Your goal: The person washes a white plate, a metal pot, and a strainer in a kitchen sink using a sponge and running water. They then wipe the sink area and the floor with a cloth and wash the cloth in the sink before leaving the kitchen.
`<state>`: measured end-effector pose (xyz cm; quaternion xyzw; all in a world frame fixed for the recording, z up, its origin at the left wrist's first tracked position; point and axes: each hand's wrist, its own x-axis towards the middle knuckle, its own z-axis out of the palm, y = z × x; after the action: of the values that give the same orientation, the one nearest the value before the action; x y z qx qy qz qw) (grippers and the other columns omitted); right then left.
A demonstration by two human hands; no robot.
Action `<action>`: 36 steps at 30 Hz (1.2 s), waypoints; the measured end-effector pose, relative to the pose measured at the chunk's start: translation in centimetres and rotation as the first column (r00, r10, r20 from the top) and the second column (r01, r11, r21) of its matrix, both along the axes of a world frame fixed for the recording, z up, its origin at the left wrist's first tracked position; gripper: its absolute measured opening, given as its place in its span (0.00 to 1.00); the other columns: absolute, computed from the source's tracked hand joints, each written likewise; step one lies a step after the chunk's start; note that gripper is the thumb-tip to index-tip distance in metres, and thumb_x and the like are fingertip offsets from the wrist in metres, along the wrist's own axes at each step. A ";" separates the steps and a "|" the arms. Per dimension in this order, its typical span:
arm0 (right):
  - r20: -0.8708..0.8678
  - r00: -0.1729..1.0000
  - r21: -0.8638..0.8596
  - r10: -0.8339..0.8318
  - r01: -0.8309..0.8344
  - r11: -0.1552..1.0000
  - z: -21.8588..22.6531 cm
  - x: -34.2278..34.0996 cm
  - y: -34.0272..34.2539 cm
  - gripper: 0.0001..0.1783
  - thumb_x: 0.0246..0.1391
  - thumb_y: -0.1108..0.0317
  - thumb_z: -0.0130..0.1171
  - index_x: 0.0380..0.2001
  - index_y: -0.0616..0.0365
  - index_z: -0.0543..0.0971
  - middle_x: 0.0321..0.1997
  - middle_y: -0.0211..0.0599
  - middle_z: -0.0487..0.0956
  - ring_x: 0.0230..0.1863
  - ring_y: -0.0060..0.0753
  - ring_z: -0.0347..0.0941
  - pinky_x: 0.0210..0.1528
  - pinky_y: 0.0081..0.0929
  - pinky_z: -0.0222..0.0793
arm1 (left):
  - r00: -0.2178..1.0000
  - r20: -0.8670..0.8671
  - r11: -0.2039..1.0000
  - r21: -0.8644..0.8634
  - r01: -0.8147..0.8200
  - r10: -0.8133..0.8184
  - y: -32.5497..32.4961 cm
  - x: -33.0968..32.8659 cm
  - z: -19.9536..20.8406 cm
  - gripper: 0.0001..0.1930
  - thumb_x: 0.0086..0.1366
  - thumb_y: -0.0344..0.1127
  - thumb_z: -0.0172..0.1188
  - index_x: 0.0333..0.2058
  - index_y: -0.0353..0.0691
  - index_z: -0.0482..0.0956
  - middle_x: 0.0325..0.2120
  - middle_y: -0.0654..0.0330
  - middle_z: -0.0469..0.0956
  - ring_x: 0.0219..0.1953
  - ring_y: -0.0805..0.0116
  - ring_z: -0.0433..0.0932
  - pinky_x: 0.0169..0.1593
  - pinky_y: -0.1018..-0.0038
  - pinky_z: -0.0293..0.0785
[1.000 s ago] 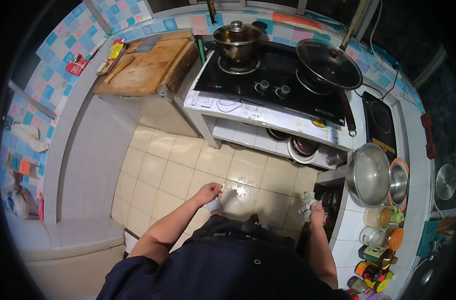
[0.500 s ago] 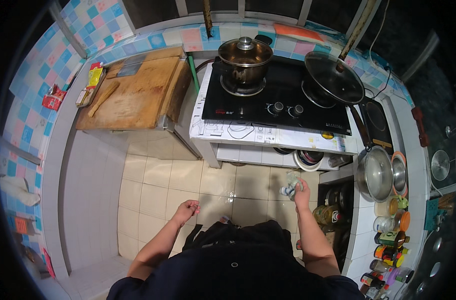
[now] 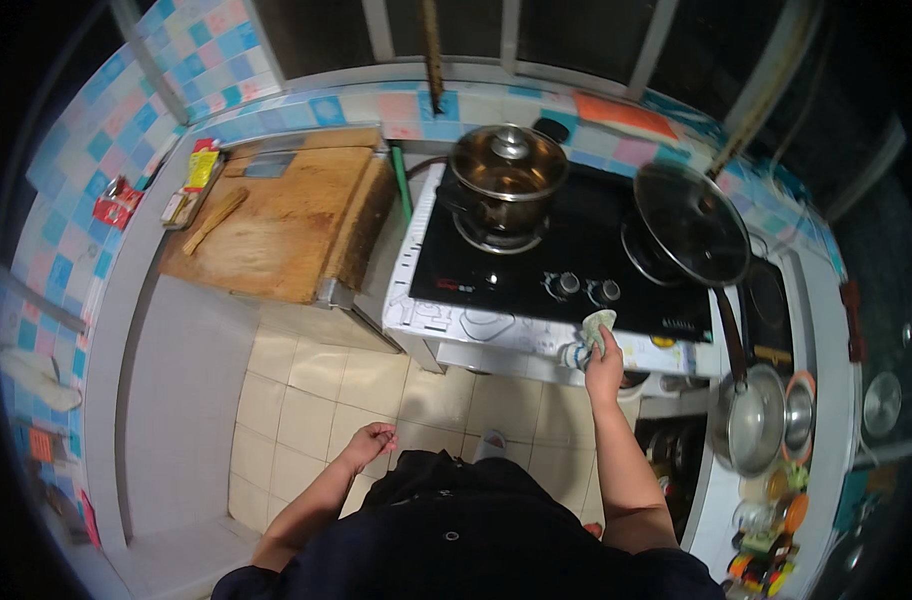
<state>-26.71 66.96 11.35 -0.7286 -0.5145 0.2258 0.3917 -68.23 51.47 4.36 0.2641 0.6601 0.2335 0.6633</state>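
My right hand [image 3: 604, 368] is closed round a crumpled pale-green cloth [image 3: 597, 326] with white and blue parts. The cloth is at the front edge of the black two-burner cooktop [image 3: 506, 282], right of its knobs; whether it touches the edge I cannot tell. Low in front of me, my left hand [image 3: 373, 443] hangs over the floor with its fingers curled in and nothing visible in them. On the left burner stands a lidded brown glass pot [image 3: 509, 185]. A frying pan with a glass lid [image 3: 691, 222] sits on the right burner, its handle [image 3: 733, 335] pointing toward me.
To the left, a wooden cutting board [image 3: 286, 235] lies on a counter with a wooden stick [image 3: 216, 220] on it. Metal bowls [image 3: 754, 425] and several jars [image 3: 766, 515] line the right counter. Tiled floor [image 3: 441, 405] lies between me and the stove.
My right hand has carried the cloth forward from over the floor to the cooktop's front edge. The view has shifted, so the stove appears lower and closer. My left hand stays low.
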 end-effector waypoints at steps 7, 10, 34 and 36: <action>0.419 0.834 -0.057 0.359 -0.370 0.927 -5.9 -7.7 5.0 0.27 0.44 0.78 0.48 0.53 0.59 0.67 0.59 0.50 0.62 0.62 0.48 0.54 0.61 0.35 0.53 | 0.986 0.062 0.985 0.057 -0.161 0.157 3.4 1.6 0.0 0.13 0.63 0.28 0.47 0.46 0.35 0.69 0.36 0.59 0.75 0.34 0.73 0.75 0.39 0.81 0.72; 0.298 0.755 -0.039 0.584 -0.602 0.798 -5.8 -12.9 4.9 0.27 0.47 0.76 0.48 0.53 0.52 0.68 0.59 0.49 0.63 0.61 0.48 0.56 0.59 0.33 0.57 | 0.988 0.072 0.989 0.059 -0.139 0.134 4.7 3.0 2.9 0.14 0.64 0.30 0.47 0.47 0.35 0.69 0.36 0.60 0.75 0.35 0.74 0.75 0.41 0.81 0.71; -0.988 -0.134 -0.081 -0.072 0.066 0.995 5.8 -31.6 -5.5 0.29 0.58 0.43 0.37 0.58 0.46 0.58 0.53 0.32 0.67 0.51 0.30 0.65 0.52 0.36 0.61 | 0.766 0.549 0.928 0.334 0.167 -0.336 20.1 1.9 12.4 0.13 0.56 0.23 0.40 0.39 0.36 0.69 0.36 0.53 0.73 0.39 0.64 0.73 0.42 0.70 0.71; -0.933 -0.349 0.000 0.089 0.246 0.969 6.6 -30.5 -6.7 0.28 0.58 0.43 0.37 0.58 0.43 0.56 0.56 0.30 0.65 0.54 0.30 0.63 0.53 0.38 0.61 | 0.716 0.158 0.552 0.753 0.358 -0.680 17.5 4.5 12.0 0.12 0.55 0.23 0.40 0.36 0.36 0.71 0.36 0.53 0.71 0.40 0.62 0.71 0.45 0.70 0.68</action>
<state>-57.21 60.30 17.94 -0.2202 0.0595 0.6430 0.7311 -63.71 69.00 16.31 0.6147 0.2506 0.2948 0.6874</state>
